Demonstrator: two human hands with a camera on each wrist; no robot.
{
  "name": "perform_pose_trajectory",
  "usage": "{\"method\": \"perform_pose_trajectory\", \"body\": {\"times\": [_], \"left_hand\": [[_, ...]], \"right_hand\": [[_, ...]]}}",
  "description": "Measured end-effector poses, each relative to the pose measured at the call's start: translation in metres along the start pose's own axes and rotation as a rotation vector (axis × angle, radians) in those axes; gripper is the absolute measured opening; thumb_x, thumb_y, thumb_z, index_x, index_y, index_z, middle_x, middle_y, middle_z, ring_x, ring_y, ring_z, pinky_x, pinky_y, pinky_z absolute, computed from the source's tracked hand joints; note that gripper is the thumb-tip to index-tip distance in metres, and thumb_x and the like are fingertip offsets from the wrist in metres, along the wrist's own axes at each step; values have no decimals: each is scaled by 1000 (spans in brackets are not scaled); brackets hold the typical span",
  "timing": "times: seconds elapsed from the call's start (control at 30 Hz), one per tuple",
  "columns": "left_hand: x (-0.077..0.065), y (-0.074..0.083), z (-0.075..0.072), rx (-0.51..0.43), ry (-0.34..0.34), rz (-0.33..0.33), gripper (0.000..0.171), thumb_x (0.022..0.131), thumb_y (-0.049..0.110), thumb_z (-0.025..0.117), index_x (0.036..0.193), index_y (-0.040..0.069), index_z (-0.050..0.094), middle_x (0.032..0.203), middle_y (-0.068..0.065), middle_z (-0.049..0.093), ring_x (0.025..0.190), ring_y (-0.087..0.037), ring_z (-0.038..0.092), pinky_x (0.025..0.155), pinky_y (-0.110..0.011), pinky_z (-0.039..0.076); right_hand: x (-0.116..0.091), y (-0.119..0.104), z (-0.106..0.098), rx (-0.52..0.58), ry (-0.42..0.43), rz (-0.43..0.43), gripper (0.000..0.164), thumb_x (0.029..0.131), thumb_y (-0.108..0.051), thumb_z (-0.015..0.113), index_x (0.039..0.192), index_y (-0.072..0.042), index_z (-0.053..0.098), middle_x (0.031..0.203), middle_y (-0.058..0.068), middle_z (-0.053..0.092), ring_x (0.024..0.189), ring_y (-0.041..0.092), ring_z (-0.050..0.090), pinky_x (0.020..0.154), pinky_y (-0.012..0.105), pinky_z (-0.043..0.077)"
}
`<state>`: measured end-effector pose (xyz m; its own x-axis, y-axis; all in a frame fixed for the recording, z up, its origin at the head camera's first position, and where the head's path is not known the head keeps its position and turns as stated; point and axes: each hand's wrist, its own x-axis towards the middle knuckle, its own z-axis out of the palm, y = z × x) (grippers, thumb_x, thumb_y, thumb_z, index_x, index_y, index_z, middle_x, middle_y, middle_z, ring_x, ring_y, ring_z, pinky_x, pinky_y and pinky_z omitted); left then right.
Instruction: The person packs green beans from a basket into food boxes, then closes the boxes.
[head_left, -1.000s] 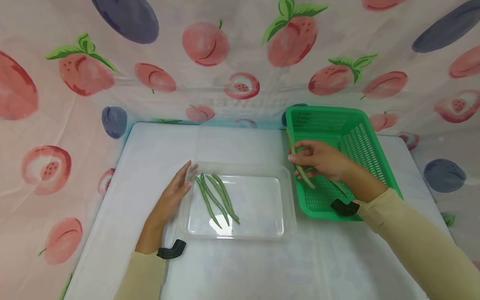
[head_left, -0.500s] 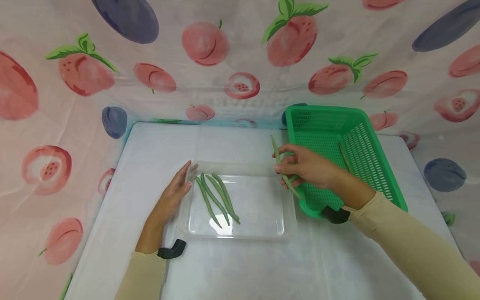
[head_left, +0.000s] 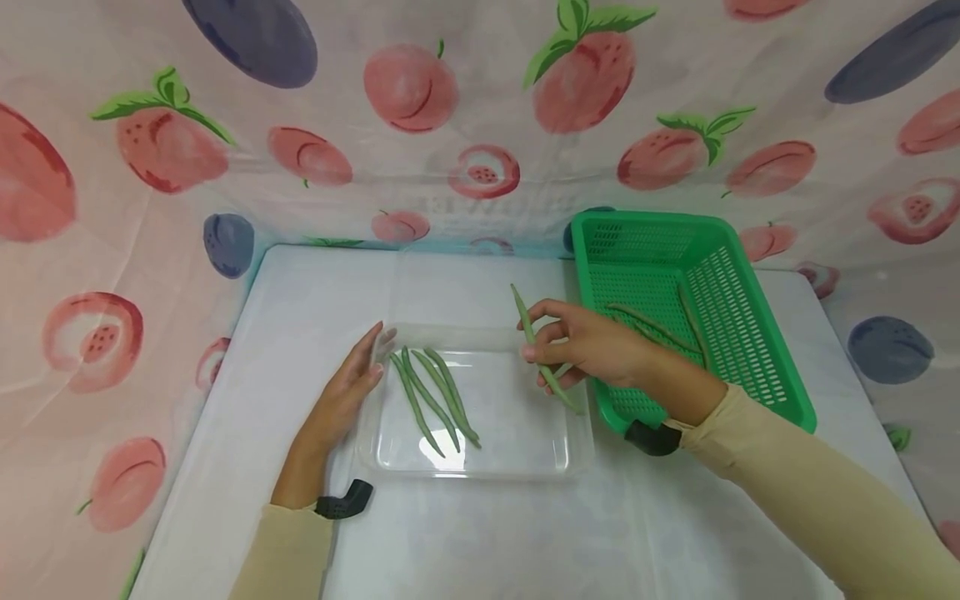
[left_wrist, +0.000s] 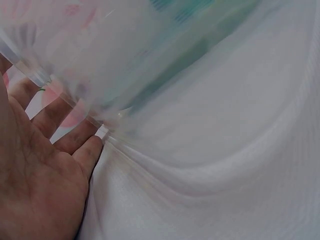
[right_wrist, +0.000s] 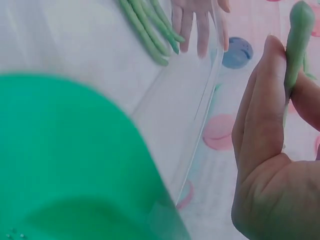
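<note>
A bean (head_left: 542, 358) is pinched in the fingers of the right hand (head_left: 592, 346). It is up in the air over the right side of the clear tray (head_left: 480, 467). More beans (head_left: 435, 398) lie in the left part of the tray. The left hand (head_left: 341, 396) is flat, fingers straight, touching the tray's left wall. A green basket (head_left: 750, 333) sits just right of the tray on the white table (head_left: 480, 542).
</note>
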<state>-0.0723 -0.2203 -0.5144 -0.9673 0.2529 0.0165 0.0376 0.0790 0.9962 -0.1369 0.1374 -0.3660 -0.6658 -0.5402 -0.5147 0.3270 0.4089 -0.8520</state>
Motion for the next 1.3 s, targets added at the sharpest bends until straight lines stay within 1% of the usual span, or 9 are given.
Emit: {"method": "perform_pose_trajectory", "body": {"times": [0.1,0.3,0.47,0.63,0.73,0.83,1.03,1.17,1.3], "left_hand": [[1,0,0,4,0,3,62,108,12,43,165,21,19,169,-7,26,160,-30,11,124,-65,11],[1,1,0,4,0,2,63,108,10,42,165,20,18,170,-8,26,160,-31,10,124,-64,9],[0,2,1,8,0,-6,62,108,12,42,165,21,18,170,-7,26,160,-31,11,124,-64,11],[0,4,1,7,5,-5,63,108,11,42,165,19,17,170,-7,26,159,-31,12,124,-65,11],[0,4,1,1,3,-5,63,108,9,41,165,17,17,170,-8,26,159,-32,12,123,-65,12],[0,4,2,-2,2,-10,63,108,8,41,165,17,17,170,-9,25,159,-32,12,124,-65,11],[-1,5,2,2,8,-17,63,108,10,42,165,20,18,170,-7,25,160,-31,10,123,-66,11],[0,6,2,-1,8,-10,63,108,10,42,165,19,17,170,-8,25,160,-32,10,123,-66,11],[-1,5,1,-5,2,-8,63,108,10,41,165,18,17,170,-9,25,160,-32,10,124,-65,10]], "right_hand": [[2,-3,4,2,-6,4,40,99,-18,68,132,-12,46,95,13,66,75,33,72,64,38,61],[3,-7,13,17,-17,6,37,100,-14,67,130,-12,47,92,12,64,72,30,72,60,35,60],[4,-9,18,12,-26,10,36,99,-15,68,130,-13,48,92,12,65,72,33,72,58,34,59],[5,-8,21,20,-42,11,36,100,-15,67,130,-13,48,93,13,65,80,43,72,63,39,61],[6,-7,22,27,-46,13,36,100,-15,67,130,-13,47,93,13,64,82,44,72,67,44,63],[6,-7,22,32,-46,14,38,99,-15,68,131,-13,47,93,12,64,80,42,72,68,47,63],[6,-8,24,35,-54,14,38,99,-16,68,131,-14,48,93,12,63,78,38,72,67,46,63],[7,-10,24,32,-58,7,39,98,-17,69,131,-15,49,92,12,64,76,33,72,67,44,63],[6,-12,25,31,-62,-1,40,98,-19,69,132,-15,48,94,12,65,76,30,73,69,45,63]]}}
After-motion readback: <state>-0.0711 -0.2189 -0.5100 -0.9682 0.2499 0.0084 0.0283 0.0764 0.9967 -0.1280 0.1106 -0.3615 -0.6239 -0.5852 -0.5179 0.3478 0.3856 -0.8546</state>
